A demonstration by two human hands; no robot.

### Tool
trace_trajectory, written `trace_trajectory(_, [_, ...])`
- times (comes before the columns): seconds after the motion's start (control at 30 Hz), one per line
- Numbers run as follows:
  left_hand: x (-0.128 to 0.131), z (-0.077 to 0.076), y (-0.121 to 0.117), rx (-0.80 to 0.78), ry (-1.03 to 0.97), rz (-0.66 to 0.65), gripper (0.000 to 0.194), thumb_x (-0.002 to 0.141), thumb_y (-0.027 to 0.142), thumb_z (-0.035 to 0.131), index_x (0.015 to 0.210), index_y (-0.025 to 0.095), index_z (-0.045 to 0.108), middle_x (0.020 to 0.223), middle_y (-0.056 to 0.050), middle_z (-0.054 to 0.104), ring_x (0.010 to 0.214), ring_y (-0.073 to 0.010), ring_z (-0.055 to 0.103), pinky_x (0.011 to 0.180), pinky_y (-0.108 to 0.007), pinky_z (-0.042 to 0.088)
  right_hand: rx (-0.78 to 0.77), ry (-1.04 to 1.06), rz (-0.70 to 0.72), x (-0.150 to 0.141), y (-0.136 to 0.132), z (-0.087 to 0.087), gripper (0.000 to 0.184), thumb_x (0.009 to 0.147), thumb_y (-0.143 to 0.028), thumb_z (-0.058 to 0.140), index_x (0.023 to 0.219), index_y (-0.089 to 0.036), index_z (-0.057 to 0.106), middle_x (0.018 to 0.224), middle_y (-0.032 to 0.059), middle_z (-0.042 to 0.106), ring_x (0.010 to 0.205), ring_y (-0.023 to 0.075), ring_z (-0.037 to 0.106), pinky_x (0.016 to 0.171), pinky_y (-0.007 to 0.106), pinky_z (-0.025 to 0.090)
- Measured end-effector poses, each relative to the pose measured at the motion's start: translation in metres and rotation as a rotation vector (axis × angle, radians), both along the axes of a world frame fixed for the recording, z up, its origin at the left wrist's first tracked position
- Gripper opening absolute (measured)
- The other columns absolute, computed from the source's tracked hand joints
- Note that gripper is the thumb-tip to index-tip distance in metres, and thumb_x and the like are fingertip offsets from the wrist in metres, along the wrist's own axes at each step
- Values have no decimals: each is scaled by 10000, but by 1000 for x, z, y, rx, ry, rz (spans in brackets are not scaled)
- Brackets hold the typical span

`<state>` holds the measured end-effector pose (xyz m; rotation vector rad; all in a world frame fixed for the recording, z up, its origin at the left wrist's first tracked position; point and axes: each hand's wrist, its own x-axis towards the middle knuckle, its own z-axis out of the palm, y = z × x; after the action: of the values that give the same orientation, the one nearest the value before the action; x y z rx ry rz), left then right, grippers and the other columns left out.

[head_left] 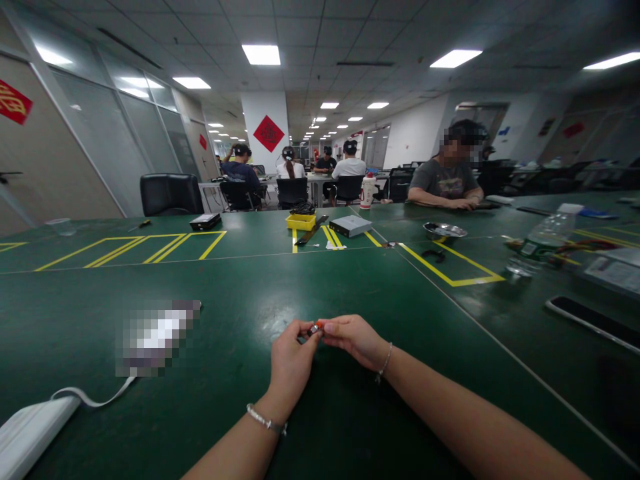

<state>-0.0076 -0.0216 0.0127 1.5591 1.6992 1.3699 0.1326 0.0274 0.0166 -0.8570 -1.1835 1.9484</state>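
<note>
Over the green table [210,373], my left hand [290,363] pinches a small silver and orange-red piece [315,329] between thumb and fingers. My right hand [355,339] grips the piece's orange-red end from the other side, so the fingertips of both hands nearly meet. Its exact kind is too small to make out, and the fingers cover part of it. To the left lies a blurred-out phone-like device [163,337], joined by a white cable [95,401] to a white block [37,433].
Farther back are a yellow tray [301,222], a grey metal box [350,226], a black box [205,221] and a steel bowl [445,231]. On the right are a plastic bottle [543,243] and a phone [595,323]. Across the table a person [447,177] sits.
</note>
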Motion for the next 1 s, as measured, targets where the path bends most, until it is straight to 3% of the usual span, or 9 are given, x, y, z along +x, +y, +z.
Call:
trace_trajectory(0.37, [0,1,0,19,2,52,153,696,326,564,754,198,625,680,3,636,617,-143,560,600,-258,411,26,17,-173,-15,-10,-2,353,532,-325,744,797,-99,688,788,93,666,795,176,599,833,369,429])
trace_trajectory(0.67, [0,1,1,5,81,48,156,718,347,547,756,207,602,698,7,630,644,-147,568,608,-257,397,-3,11,-160,-14,-9,-3,320,549,-327,731,776,-111,668,803,85,658,814,176,589,785,335,428])
trace_trajectory(0.9, [2,-4,3,-9,139,-37,132,703,303,567,796,209,559,751,-2,622,730,-165,580,657,-279,407,211,-162,-220,-13,-6,4,215,529,-297,720,632,-151,600,663,22,638,675,147,578,682,300,422])
trace_trajectory(1.0, [1,-8,5,-26,122,-51,292,653,263,616,928,216,530,819,-9,618,788,-179,579,697,-297,414,328,-258,-268,0,9,11,200,563,-289,681,699,-166,604,676,15,633,679,147,573,665,285,414])
